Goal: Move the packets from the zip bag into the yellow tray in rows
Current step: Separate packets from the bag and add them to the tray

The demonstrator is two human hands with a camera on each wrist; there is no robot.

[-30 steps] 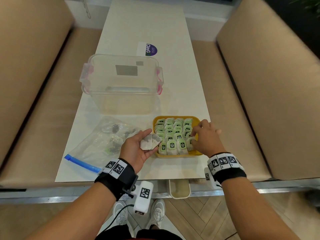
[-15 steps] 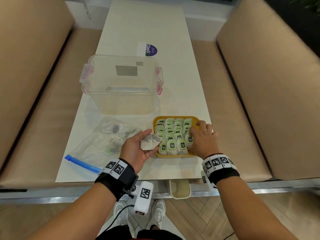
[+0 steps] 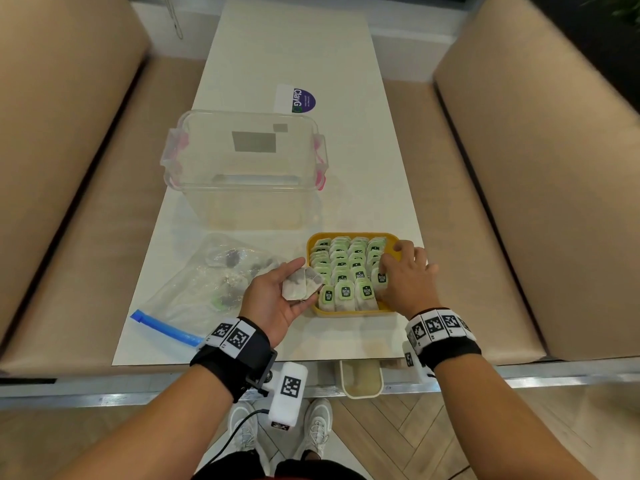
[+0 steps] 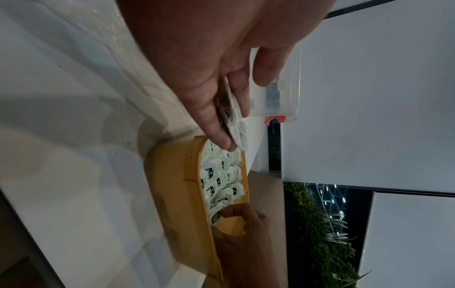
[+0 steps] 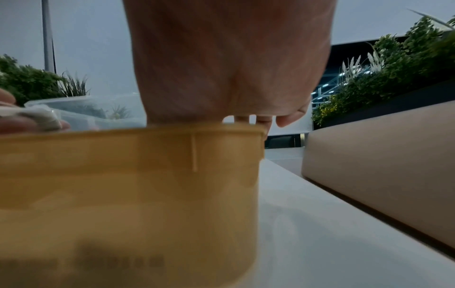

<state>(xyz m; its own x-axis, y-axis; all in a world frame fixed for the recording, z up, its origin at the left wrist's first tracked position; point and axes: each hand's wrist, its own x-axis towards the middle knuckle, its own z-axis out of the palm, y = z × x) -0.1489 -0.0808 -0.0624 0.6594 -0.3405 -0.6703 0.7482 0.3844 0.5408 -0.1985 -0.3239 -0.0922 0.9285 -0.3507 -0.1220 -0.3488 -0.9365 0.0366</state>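
The yellow tray (image 3: 346, 312) sits near the table's front edge, filled with rows of green-labelled packets (image 3: 343, 268). My left hand (image 3: 273, 299) hovers just left of the tray, palm up, and pinches a few plain packets (image 3: 299, 284) between thumb and fingers; the left wrist view shows the same held packets (image 4: 236, 128) above the tray's corner (image 4: 172, 185). My right hand (image 3: 408, 282) lies over the tray's right column with fingers spread, its thumb against the front-right packet (image 3: 381, 278). The clear zip bag (image 3: 207, 278) lies left of my left hand.
The bag's blue zip strip (image 3: 166, 329) points toward the table's front-left corner. A clear plastic box (image 3: 249, 202) with pink latches stands behind the bag and tray. A sticker (image 3: 299, 100) lies farther back. Tan benches (image 3: 69, 168) flank the table.
My right hand has set its packet into the tray's front-right spot and slid forward over the right column. The left hand has stayed put with its packets.
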